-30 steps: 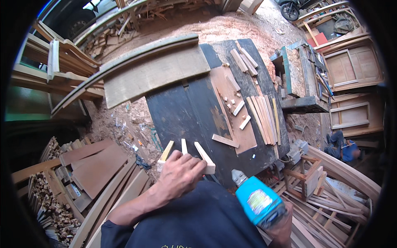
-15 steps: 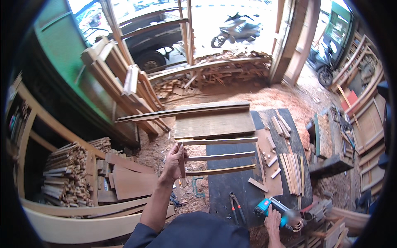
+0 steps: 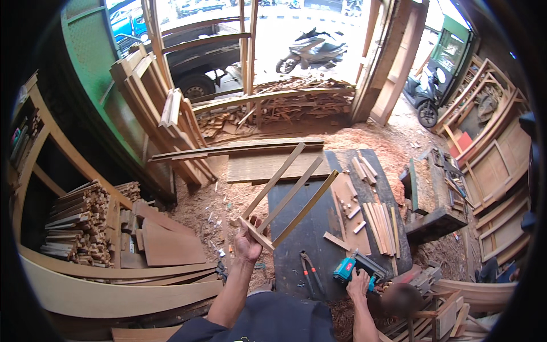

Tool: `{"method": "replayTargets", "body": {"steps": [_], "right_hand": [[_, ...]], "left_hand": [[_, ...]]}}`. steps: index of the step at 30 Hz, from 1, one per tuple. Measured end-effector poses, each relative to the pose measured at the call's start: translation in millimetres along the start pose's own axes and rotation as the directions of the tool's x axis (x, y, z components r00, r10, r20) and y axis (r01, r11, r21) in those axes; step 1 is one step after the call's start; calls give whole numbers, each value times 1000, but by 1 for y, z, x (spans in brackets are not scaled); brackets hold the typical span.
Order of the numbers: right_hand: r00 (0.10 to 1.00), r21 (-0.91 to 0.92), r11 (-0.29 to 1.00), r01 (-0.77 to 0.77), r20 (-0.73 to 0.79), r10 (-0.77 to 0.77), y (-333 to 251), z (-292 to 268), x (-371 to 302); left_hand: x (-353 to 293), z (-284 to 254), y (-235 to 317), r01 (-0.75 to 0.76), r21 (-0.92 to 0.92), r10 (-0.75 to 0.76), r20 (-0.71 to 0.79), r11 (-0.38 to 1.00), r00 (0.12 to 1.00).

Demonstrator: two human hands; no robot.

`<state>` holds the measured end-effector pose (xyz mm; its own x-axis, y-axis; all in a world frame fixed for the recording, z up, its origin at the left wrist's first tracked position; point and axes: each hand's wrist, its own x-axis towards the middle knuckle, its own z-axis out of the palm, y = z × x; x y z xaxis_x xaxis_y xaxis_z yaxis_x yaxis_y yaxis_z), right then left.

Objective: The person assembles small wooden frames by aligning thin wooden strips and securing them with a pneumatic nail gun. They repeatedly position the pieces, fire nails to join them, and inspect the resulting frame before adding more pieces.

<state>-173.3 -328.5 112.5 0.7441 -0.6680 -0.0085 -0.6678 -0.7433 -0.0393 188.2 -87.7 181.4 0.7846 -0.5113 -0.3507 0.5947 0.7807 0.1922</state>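
Observation:
My left hand (image 3: 248, 245) is closed around the short crosspiece of a comb-shaped wooden frame (image 3: 292, 191). Three long slats run from that crosspiece, slanting away to the right above the dark workbench (image 3: 290, 265). Lower right, my right hand (image 3: 359, 283) is closed on the handle of a teal nail gun (image 3: 345, 269) lying near the bench's front edge. Between the two hands, a pair of pincers (image 3: 311, 273) with red-orange handles rests on the bench. Several thin wooden strips (image 3: 380, 228) lie side by side to the right, with short wooden pieces (image 3: 354, 212) near them.
A wide board (image 3: 273, 165) lies across the bench's far side, with long battens along it. Stacked wood strips (image 3: 80, 222) fill the left. A heavy timber stand (image 3: 436, 225) is at the right. Shavings (image 3: 364, 137) cover the floor; a motorcycle (image 3: 313, 50) stands outside.
The wooden frame has turned in my left hand: its slats pointed right and now slant up and away. The nail gun stays in my right hand. The whole view has shifted slightly.

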Motion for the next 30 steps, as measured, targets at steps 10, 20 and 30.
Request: {"method": "replayTargets", "body": {"steps": [10,20,30], "right_hand": [[999,816,-577,45,-50,7,-117,-129,138],[994,988,-151,-1,-16,-109,-145,-115,152],[954,999,41,0,13,-299,-166,-77,157]], "left_hand": [[-22,-53,-93,190,-97,-184,64,977,981],[-27,-58,-40,-140,918,-48,170,371,984],[6,89,-35,-748,661,-88,743,-51,663]]}}
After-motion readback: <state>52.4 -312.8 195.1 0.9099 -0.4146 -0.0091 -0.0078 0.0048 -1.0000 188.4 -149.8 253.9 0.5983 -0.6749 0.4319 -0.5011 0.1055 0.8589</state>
